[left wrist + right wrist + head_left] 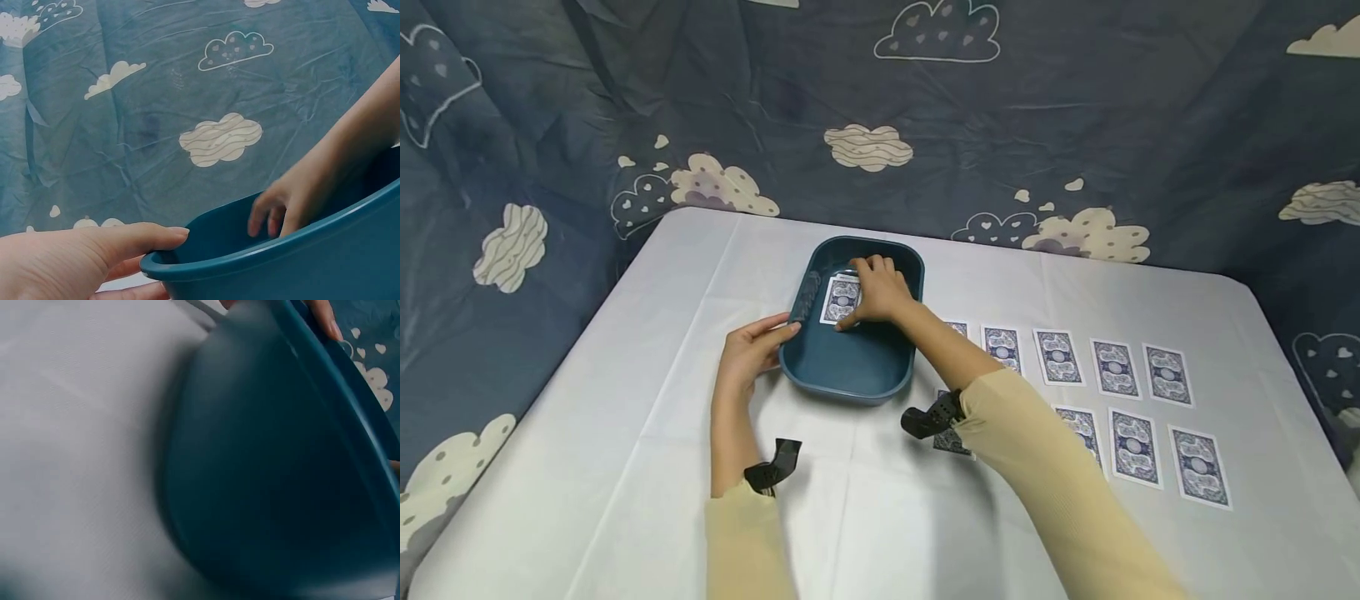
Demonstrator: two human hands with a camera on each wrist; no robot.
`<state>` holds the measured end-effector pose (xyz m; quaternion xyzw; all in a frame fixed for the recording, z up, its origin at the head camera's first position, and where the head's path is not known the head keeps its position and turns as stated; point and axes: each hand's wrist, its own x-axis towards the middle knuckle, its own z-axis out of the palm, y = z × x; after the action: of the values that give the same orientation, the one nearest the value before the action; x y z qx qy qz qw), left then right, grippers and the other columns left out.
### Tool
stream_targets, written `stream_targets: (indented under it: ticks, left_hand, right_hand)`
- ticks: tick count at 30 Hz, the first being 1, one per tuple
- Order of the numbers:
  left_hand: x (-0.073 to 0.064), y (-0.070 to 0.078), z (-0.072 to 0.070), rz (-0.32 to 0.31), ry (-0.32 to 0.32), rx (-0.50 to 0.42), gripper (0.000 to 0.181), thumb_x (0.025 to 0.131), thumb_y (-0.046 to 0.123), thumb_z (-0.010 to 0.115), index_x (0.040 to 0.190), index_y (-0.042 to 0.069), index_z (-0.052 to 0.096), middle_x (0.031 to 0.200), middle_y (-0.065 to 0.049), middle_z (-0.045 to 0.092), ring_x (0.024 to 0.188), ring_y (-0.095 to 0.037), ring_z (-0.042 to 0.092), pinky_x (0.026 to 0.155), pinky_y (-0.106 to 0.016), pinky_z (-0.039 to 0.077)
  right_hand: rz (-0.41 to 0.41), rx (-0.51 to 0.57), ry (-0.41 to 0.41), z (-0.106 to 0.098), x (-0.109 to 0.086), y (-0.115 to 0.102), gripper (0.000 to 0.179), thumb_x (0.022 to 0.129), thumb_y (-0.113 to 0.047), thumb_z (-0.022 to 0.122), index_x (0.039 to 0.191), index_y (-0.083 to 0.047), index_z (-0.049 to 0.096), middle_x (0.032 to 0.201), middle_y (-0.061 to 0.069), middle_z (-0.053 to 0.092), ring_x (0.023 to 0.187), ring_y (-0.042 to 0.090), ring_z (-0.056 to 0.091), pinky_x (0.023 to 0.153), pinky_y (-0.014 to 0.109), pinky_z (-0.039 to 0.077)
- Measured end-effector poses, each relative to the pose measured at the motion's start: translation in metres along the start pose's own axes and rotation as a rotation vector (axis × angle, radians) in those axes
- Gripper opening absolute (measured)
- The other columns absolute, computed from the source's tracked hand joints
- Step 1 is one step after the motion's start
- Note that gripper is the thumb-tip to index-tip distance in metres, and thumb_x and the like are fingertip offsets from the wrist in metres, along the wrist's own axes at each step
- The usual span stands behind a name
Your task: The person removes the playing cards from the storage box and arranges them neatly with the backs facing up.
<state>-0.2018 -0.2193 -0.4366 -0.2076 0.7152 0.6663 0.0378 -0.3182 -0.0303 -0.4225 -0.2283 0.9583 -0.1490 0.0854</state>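
A dark teal plastic bin (850, 367) sits on the white-covered table. My left hand (750, 354) holds its left rim; in the left wrist view the thumb (156, 237) lies on the rim and the fingers are under it. My right hand (880, 292) reaches inside the bin, its thumb and fingers spanning the long edges of a blue-backed playing card (840, 300). Another card edge shows just behind that card. The right hand covers the card's right side. In the right wrist view the bin's outer wall (262, 475) fills much of the picture.
Face-down playing cards lie in two rows to the right, among them one near card (1199, 467) and one far card (1168, 373). The right sleeve (1052, 467) passes over part of the rows. A dark textured strip (807, 296) lines the bin's left inside wall.
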Motion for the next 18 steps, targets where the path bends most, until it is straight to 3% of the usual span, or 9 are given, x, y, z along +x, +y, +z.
stream_targets:
  ticks: [8, 18]
  left_hand:
    - [-0.0006, 0.0, 0.0006, 0.015, 0.001, -0.012, 0.046, 0.078, 0.03, 0.074, 0.118, 0.011, 0.064, 0.088, 0.007, 0.067, 0.072, -0.009, 0.062, 0.061, -0.022, 0.051]
    - [0.0006, -0.0016, -0.001, -0.007, 0.004, -0.002, 0.047, 0.076, 0.032, 0.075, 0.118, 0.013, 0.064, 0.093, 0.005, 0.067, 0.075, -0.01, 0.061, 0.063, -0.022, 0.051]
  right_hand:
    - [0.057, 0.021, -0.062, 0.0013, 0.006, 0.0023, 0.095, 0.055, -0.056, 0.082, 0.132, -0.013, 0.046, 0.13, 0.009, 0.042, 0.115, 0.026, 0.036, 0.099, 0.045, 0.026]
    - [-0.027, -0.051, -0.05, 0.0042, 0.0052, -0.001, 0.087, 0.057, -0.062, 0.076, 0.124, -0.011, 0.053, 0.116, 0.01, 0.047, 0.108, 0.025, 0.036, 0.098, 0.046, 0.023]
